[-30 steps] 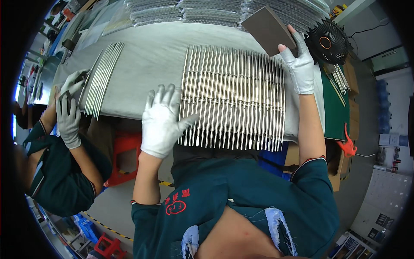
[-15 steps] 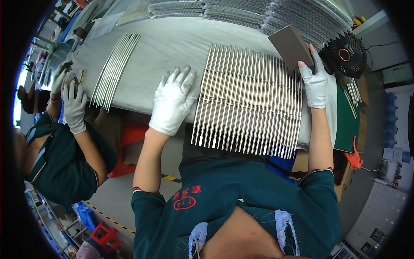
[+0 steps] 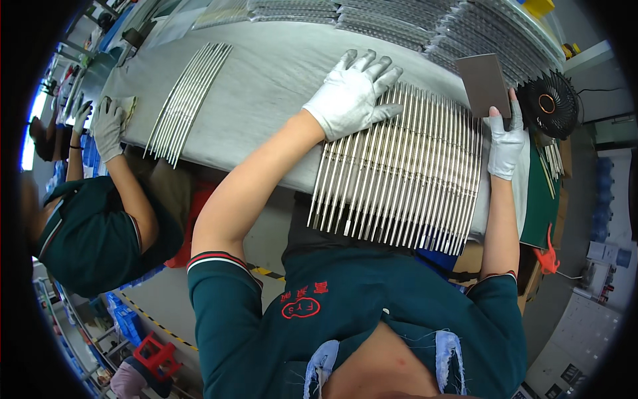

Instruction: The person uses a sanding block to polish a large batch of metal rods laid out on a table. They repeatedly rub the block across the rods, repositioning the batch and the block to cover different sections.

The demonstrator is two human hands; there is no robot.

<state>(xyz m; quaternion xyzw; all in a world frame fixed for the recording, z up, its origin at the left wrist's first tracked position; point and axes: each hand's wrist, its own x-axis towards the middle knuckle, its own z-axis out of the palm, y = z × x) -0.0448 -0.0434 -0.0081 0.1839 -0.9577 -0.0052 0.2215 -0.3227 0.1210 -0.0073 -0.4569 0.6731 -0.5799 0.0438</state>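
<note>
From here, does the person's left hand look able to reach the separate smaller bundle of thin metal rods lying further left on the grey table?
Probably yes: the left hand rests flat on the wide row of metal rods, with bare grey table between it and the smaller bundle. Nothing blocks the way.

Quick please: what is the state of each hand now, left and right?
Left hand: open, gloved, lying flat on the row of metal rods, holding nothing.
Right hand: gloved, closed on a flat grey block at the rods' right edge.
</note>
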